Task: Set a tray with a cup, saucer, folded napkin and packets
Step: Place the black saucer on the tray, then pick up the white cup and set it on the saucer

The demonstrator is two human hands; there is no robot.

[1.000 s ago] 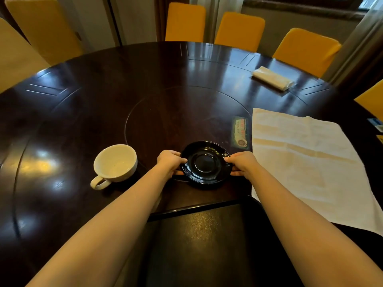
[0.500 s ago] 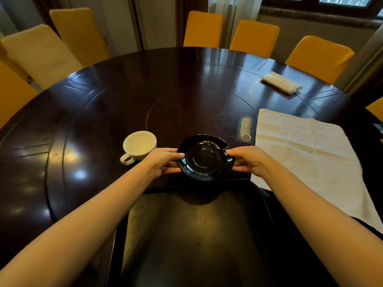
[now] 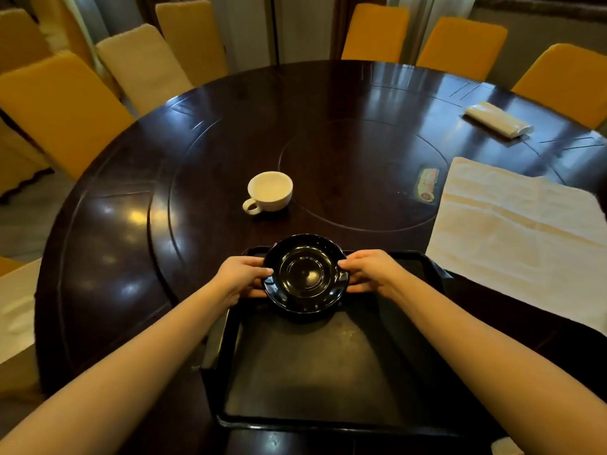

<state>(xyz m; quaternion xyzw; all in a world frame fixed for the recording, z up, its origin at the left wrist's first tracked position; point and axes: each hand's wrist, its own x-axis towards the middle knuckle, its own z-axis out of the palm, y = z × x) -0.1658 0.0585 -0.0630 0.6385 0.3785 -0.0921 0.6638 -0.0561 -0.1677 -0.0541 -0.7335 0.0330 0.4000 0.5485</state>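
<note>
Head view: left hand (image 3: 241, 276) and right hand (image 3: 371, 270) pinch opposite rims of the black saucer (image 3: 305, 273), fingers curled round its edges, over the far end of the tray (image 3: 328, 372). White cup (image 3: 270, 191) stands beyond on the table (image 3: 131, 224).

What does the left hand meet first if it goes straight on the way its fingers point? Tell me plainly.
The black saucer: the left hand points to the person's right and its fingers grip the saucer's rim. Beyond the saucer, roughly in line as far as depth shows, the right hand holds the opposite rim.
</note>
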